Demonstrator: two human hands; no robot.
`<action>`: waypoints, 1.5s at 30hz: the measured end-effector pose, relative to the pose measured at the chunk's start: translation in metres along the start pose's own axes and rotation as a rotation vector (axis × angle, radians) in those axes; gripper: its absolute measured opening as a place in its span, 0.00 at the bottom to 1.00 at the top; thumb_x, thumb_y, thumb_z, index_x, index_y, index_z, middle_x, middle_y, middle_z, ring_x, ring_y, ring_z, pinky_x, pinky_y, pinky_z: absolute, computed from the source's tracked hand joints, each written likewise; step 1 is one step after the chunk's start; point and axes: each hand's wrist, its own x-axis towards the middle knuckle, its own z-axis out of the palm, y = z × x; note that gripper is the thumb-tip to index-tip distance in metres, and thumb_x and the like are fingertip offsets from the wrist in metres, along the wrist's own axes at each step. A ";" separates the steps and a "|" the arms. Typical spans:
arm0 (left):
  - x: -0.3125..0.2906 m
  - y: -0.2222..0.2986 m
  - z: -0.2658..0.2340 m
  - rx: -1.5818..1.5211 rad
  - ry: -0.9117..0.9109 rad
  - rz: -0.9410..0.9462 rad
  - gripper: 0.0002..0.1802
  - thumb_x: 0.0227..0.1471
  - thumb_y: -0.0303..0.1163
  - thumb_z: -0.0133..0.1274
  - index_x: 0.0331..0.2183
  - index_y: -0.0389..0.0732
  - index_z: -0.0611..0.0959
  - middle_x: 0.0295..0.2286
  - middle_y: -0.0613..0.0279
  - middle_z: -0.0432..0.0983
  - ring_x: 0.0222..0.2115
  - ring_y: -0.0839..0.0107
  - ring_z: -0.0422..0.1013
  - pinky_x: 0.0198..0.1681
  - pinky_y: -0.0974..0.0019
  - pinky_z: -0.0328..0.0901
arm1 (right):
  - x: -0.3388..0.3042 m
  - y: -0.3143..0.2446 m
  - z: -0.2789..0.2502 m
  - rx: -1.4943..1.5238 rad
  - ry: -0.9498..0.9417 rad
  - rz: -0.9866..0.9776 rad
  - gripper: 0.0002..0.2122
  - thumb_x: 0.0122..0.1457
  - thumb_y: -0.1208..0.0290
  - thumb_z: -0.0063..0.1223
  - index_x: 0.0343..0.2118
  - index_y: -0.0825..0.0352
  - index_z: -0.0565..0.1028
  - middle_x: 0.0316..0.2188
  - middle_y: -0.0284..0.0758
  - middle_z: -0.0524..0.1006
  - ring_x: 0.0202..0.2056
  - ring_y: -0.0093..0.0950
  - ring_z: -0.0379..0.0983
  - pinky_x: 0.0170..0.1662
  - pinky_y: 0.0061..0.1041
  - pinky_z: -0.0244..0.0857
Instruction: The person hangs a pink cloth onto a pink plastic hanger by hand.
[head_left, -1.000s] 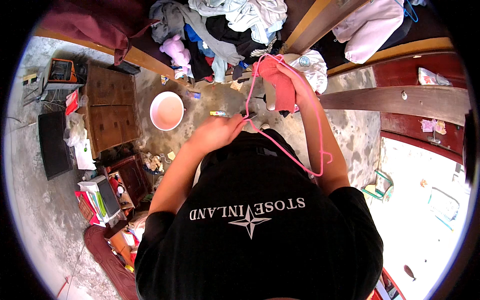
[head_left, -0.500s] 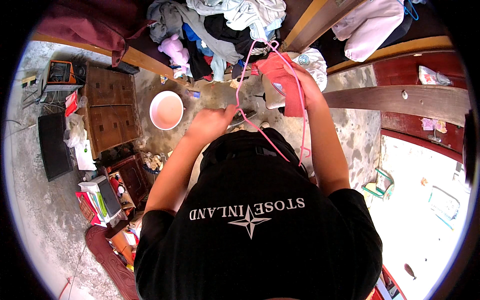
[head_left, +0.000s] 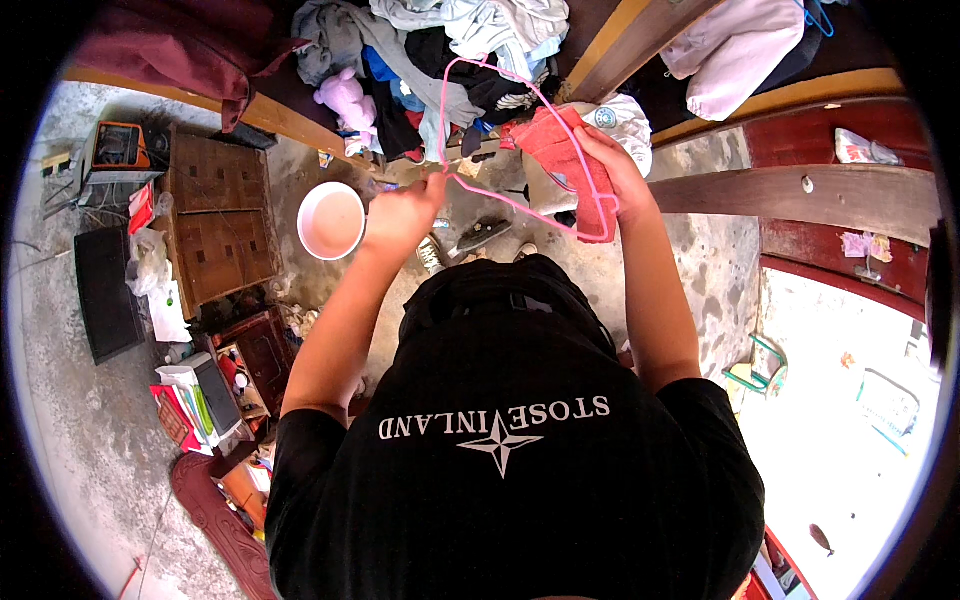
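Left hand (head_left: 400, 215) moves toward 11 o'clock, now overlapping bucket's (head_left: 306, 220) 3 o'clock rim; pink hanger (head_left: 443, 115) follows, lower end now over red cloth (head_left: 550, 142).

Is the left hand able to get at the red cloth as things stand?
Probably not freely: the left hand holds the pink hanger, whose frame crosses in front of the red cloth, and the right hand grips that cloth.

White lettering (head_left: 555, 407) and star (head_left: 501, 447) mark the black shirt (head_left: 520, 530); a badge (head_left: 605, 117) on white cloth (head_left: 634, 128) looks illegible.
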 end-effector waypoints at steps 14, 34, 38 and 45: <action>0.006 -0.023 -0.001 0.018 -0.110 -0.181 0.10 0.56 0.38 0.52 0.33 0.44 0.71 0.18 0.63 0.78 0.18 0.61 0.79 0.18 0.59 0.72 | -0.023 -0.005 0.030 0.020 0.002 0.005 0.22 0.64 0.63 0.53 0.58 0.69 0.69 0.45 0.37 0.80 0.37 0.23 0.79 0.31 0.19 0.72; 0.009 -0.025 0.004 -0.089 -0.345 -0.297 0.12 0.62 0.38 0.44 0.43 0.42 0.72 0.23 0.52 0.82 0.24 0.51 0.80 0.26 0.49 0.74 | -0.018 0.026 0.044 -0.282 0.179 -0.211 0.15 0.64 0.69 0.57 0.50 0.70 0.76 0.40 0.30 0.80 0.38 0.19 0.76 0.43 0.21 0.70; 0.004 -0.024 -0.002 -0.108 -0.372 -0.315 0.12 0.63 0.37 0.41 0.45 0.43 0.72 0.25 0.50 0.82 0.26 0.48 0.80 0.27 0.47 0.74 | -0.019 0.022 0.051 -0.157 0.155 -0.154 0.15 0.63 0.70 0.58 0.50 0.70 0.76 0.39 0.29 0.80 0.37 0.17 0.75 0.42 0.20 0.69; 0.004 -0.024 0.014 -0.167 -0.297 -0.298 0.12 0.62 0.39 0.44 0.43 0.43 0.74 0.22 0.50 0.81 0.22 0.50 0.79 0.24 0.47 0.73 | -0.016 0.031 0.067 -0.423 0.196 -0.367 0.15 0.64 0.69 0.56 0.50 0.71 0.76 0.38 0.30 0.80 0.37 0.16 0.74 0.43 0.20 0.69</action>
